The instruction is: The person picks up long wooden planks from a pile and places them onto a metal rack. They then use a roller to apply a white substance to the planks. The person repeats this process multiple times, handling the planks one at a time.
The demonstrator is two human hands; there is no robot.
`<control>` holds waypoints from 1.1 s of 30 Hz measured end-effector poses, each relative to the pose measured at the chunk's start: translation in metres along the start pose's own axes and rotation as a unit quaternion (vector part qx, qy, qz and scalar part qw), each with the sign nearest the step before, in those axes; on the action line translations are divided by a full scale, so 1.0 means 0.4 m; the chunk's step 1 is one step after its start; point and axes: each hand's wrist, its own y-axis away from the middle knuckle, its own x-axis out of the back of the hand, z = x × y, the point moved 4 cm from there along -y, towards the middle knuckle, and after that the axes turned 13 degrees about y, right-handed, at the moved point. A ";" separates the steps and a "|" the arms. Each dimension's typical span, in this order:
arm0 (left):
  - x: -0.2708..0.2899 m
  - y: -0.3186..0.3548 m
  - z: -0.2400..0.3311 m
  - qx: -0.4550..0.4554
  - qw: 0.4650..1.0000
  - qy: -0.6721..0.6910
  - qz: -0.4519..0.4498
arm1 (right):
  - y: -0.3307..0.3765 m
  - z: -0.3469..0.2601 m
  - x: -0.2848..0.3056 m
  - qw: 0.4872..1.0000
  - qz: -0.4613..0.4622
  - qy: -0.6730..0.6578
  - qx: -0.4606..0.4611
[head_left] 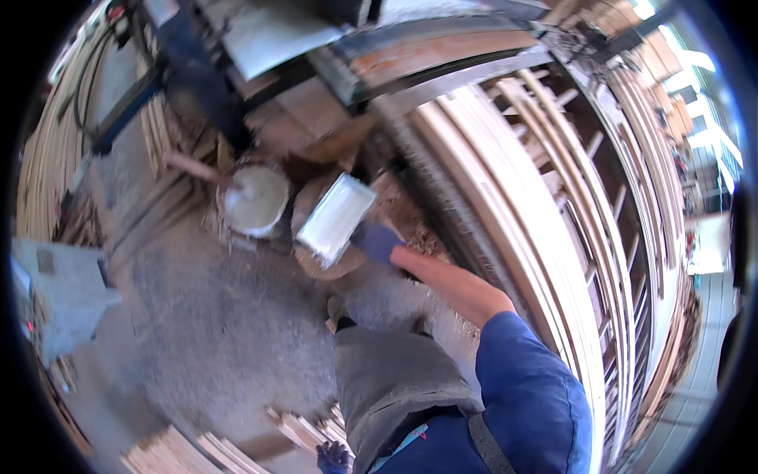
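Note:
My right hand (378, 242), in a blue-purple glove, is closed at the side of a white rectangular tray (338, 219). The tray is tilted, and its fingers' grip is partly blurred. Under the tray is a round brown top (320, 267), perhaps a stump or a stool; whether they touch I cannot tell. A round bucket (257, 199) with pale contents stands just left of it, a wooden handle (192, 167) leaning out. Low in view, my left hand (333, 457), in a dark glove, hangs by my side with loosely parted fingers, apparently holding nothing.
Long pale wooden boards (517, 213) lie stacked on a rack along my right. Wood strips (185, 454) are on the floor behind me to the left. A grey metal machine part (63, 292) stands at the left, and a metal bench (442, 55) is ahead. Shavings litter the floor.

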 end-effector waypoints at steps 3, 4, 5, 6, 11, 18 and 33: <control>-0.115 -0.072 0.142 -0.017 0.996 0.041 -0.075 | 0.181 -0.011 0.240 0.997 0.043 -0.058 0.016; -0.172 -0.092 0.183 -0.021 0.993 0.035 -0.109 | 0.256 -0.006 0.329 0.994 0.063 -0.088 0.014; -0.213 -0.095 0.190 -0.032 0.990 0.031 -0.136 | 0.315 -0.003 0.396 0.990 0.072 -0.120 0.029; -0.278 -0.117 0.193 -0.042 0.986 0.000 -0.163 | 0.377 0.013 0.469 0.990 0.065 -0.120 0.040; -0.666 -0.074 0.133 -0.127 0.946 -0.203 -0.220 | 0.830 0.234 0.708 0.962 0.073 -0.249 -0.085; -0.772 -0.014 -0.122 -0.111 0.891 -0.397 -0.189 | 1.482 0.519 0.718 0.898 0.124 -0.306 -0.291; -0.576 -0.091 -0.166 0.003 0.960 -0.275 -0.059 | 0.675 0.584 0.831 0.958 0.130 -0.183 -0.180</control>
